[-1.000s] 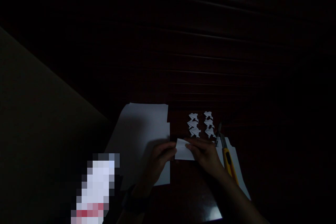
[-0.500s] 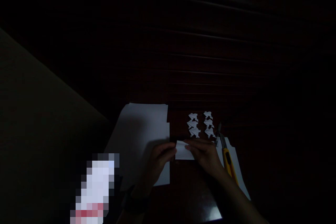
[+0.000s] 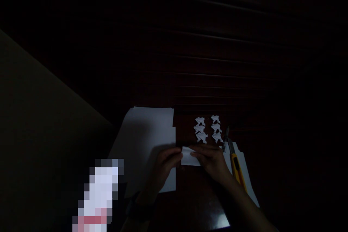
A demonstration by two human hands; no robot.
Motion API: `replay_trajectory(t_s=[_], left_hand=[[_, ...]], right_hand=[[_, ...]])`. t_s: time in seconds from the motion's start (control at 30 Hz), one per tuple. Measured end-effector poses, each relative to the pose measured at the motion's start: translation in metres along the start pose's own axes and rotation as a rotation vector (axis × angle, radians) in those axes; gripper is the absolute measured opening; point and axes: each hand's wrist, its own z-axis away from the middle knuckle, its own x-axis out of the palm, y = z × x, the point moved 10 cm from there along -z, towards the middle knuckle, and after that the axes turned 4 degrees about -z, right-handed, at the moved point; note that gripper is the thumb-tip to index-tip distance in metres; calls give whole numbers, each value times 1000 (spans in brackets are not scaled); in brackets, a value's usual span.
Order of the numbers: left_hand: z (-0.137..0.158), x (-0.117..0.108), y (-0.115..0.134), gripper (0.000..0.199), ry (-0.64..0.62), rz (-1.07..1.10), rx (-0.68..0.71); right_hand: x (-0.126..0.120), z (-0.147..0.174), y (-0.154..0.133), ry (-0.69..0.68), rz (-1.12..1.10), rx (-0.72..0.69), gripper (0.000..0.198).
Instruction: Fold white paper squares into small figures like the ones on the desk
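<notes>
Between my hands is a small piece of folded white paper [image 3: 187,157], held over the dark table. My left hand [image 3: 166,162] pinches its left edge between thumb and fingers. My right hand [image 3: 212,157] grips it from the right, thumb on the near face and fingers along the top edge, covering its right end. Just beyond my right hand, several small folded paper figures [image 3: 201,137] lie in two columns. A yellow utility knife [image 3: 237,168] lies to the right of my right hand.
A stack of white paper sheets [image 3: 146,130] lies on the left, partly under my left hand. More white paper [image 3: 248,174] is beneath the knife. Beside the knife is a small dark metallic object [image 3: 226,137]. A pixelated bright patch [image 3: 99,192] covers the lower left. The scene is very dim.
The folded paper has shifted very slightly, its top edge a little lower. Both hands keep their grip and are nearly still.
</notes>
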Motion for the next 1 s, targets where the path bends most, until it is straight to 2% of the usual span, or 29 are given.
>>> replay_trajectory(t_s=[0.2,0.33,0.43,0.6,0.87,1.0], left_hand=[[-1,1,0,12,-24,21,2],[1,9,6,11,-87,53,20],[1,7,4,9,-54,63,5],[1,5,0,11,-47,88,-21],[2,7,8,15,-63,129,-1],[4,8,11,16,-75,206,-1]], right_hand=[[2,0,-3,-25,-35,60,22],[2,1,0,-19,-58,110,22],[3,2,5,-16,-76,141,21],[2,0,5,-23,-89,115,21],[1,0,0,-45,-97,77,22],[1,0,2,-45,-128,107,21]])
